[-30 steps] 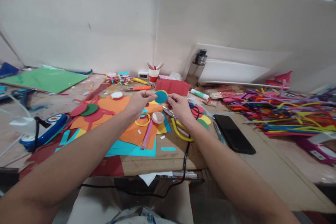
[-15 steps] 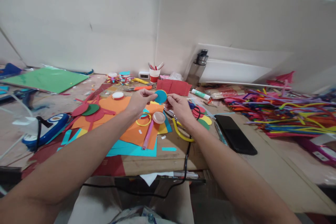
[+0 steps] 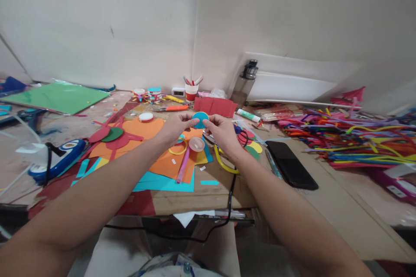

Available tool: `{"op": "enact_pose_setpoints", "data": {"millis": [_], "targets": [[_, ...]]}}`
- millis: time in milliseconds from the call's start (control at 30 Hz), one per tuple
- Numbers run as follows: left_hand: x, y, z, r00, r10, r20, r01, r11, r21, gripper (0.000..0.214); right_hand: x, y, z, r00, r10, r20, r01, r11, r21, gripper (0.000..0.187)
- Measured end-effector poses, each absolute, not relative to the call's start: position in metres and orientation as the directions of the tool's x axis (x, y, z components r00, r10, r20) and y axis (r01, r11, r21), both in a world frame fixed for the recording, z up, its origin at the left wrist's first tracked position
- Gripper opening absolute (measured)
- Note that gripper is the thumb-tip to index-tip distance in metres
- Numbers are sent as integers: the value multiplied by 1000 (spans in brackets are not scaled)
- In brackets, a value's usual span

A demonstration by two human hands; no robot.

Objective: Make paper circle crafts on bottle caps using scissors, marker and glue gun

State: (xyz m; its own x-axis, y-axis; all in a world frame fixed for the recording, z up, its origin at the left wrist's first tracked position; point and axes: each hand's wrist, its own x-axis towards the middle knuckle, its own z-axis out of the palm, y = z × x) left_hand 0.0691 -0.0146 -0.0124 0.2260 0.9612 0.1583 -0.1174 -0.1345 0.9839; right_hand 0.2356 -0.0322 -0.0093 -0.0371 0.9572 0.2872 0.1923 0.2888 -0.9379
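Note:
Between my two hands a small blue paper disc [image 3: 200,120] with a thin yellow rim is held up above the worktable. My left hand [image 3: 177,127] pinches its left edge, thumb over the face. On the opposite edge, my right hand [image 3: 222,132] grips with thumb and fingers. Below them lie orange paper sheets [image 3: 156,162], a clear round plastic cup or lid [image 3: 196,144], a yellow ring [image 3: 177,148] and a pink tube [image 3: 183,166]. Scissors with yellow handles [image 3: 224,164] rest under my right wrist, partly hidden by it.
A black phone [image 3: 291,164] lies to the right, before a heap of coloured pipe cleaners [image 3: 354,134]. A blue glue gun [image 3: 56,160] sits at left. Behind stand a bottle [image 3: 243,84] and a cup of pens [image 3: 191,91]. A black cable [image 3: 230,194] hangs over the front edge.
My right hand has closed in on the disc, its thumb now lying over the right side of the face. The left thumb also reaches further across it.

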Motion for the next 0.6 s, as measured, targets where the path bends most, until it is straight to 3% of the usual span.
{"op": "enact_pose_setpoints", "data": {"millis": [433,600], "targets": [[70,-13,-14,203,965,167,-190,-129,973,29,234,-33,-9,-53,940,337,294,337,-894,27],[63,-10,-9,326,945,29,-287,70,955,33,236,-34,-7,-196,928,317,55,333,-941,37]]}}
